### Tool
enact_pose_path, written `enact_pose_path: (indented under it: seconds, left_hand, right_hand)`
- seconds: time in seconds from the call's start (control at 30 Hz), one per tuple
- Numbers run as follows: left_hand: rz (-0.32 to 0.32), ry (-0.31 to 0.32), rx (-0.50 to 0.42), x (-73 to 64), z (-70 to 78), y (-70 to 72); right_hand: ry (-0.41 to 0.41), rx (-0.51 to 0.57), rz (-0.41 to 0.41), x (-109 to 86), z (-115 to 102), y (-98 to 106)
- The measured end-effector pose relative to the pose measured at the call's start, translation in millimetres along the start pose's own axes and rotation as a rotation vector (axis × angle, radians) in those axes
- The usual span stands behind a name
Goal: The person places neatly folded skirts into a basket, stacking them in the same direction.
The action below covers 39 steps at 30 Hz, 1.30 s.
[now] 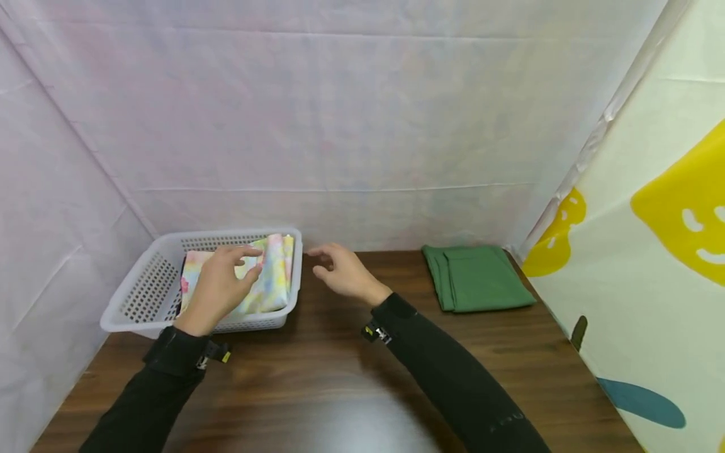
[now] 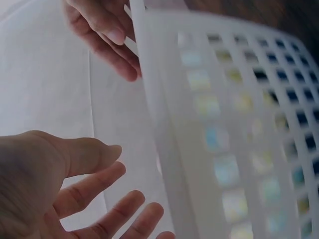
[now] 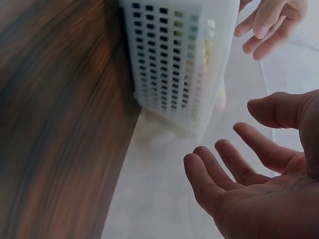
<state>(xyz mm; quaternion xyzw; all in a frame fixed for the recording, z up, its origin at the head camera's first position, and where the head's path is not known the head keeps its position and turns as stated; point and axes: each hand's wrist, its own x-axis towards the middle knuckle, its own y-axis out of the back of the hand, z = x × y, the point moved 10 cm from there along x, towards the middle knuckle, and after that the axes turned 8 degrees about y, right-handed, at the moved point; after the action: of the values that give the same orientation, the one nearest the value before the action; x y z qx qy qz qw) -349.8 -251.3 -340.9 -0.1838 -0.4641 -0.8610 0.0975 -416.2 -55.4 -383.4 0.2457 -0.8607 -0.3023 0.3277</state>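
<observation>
A white perforated plastic basket [image 1: 141, 292] stands at the back left of the table. Folded cloth [image 1: 276, 270] in pastel tie-dye colours lies inside it, toward the basket's right end. My left hand [image 1: 222, 283] hovers over the basket, fingers relaxed and nothing in them; it covers part of the cloth in the head view. Just off the basket's right end is my right hand [image 1: 345, 274], its fingers loosely bent and holding nothing. Both wrist views show the basket's perforated side [image 3: 164, 59] beyond spread fingers.
A folded green cloth [image 1: 481, 280] lies at the back right of the brown wooden table [image 1: 317, 377]. White sheeting [image 1: 340, 126] hangs behind the table and at the left. On the right hangs a pale curtain [image 1: 640, 302] with yellow smiling shapes.
</observation>
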Motion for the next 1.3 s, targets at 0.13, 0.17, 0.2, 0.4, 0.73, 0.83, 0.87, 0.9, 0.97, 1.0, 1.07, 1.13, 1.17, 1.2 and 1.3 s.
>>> enact_pose_path:
  seconds: [0.13,0.17,0.2,0.4,0.73,0.83,0.87,0.9,0.97,1.0,1.07,1.13,1.17,1.2,1.3]
  left_hand:
    - [0.023,-0.054,0.014,-2.1,18.4,-10.1]
    - [0.026,-0.063,0.012,-3.5,22.8,-12.7]
    - [0.028,-0.073,0.01,-4.8,27.2,-15.7]
    - [-0.011,-0.087,-0.011,-15.3,51.1,-34.0]
    - [-0.054,-0.152,-0.001,-35.4,90.1,-71.6]
    - [-0.05,-0.177,0.002,-39.3,100.0,-81.2]
    - [-0.051,-0.184,0.003,-40.3,102.9,-84.8]
    - [-0.05,-0.193,0.006,-41.6,105.6,-88.5]
    - [-0.056,-0.204,0.003,-43.5,110.6,-96.3]
    - [-0.061,-0.209,0.002,-44.4,112.8,-100.4]
    - [-0.078,-0.21,0.005,-45.8,116.5,-109.1]
    - [-0.098,-0.205,0.009,-47.1,119.7,-118.0]
    - [-0.106,-0.204,0.011,-47.6,121.3,-122.7]
    - [-0.119,-0.201,0.012,-48.1,122.8,-127.7]
    - [-0.16,-0.193,0.015,-49.5,126.8,-143.1]
  right_hand:
    - [-0.003,-0.05,0.015,-15.0,7.0,8.8]
    - [-0.002,-0.063,0.013,-19.1,8.2,11.3]
    - [-0.004,-0.075,0.008,-23.4,9.6,13.5]
    - [-0.035,-0.117,-0.004,-51.1,21.8,28.0]
    - [-0.154,-0.192,0.057,-107.3,60.8,63.2]
    - [-0.189,-0.217,0.08,-124.5,74.7,79.2]
    - [-0.204,-0.228,0.085,-130.1,79.7,84.4]
    - [-0.219,-0.241,0.092,-135.6,85.1,89.6]
    - [-0.248,-0.26,0.102,-146.4,94.3,99.7]
    - [-0.266,-0.268,0.106,-152.1,99.6,104.3]
    - [-0.301,-0.287,0.118,-163.5,108.9,113.7]
    - [-0.335,-0.303,0.122,-174.8,117.6,122.2]
    - [-0.358,-0.314,0.124,-180.6,122.2,126.3]
    - [-0.38,-0.324,0.122,-186.2,126.4,129.8]
    - [-0.46,-0.346,0.094,-202.6,138.8,136.6]
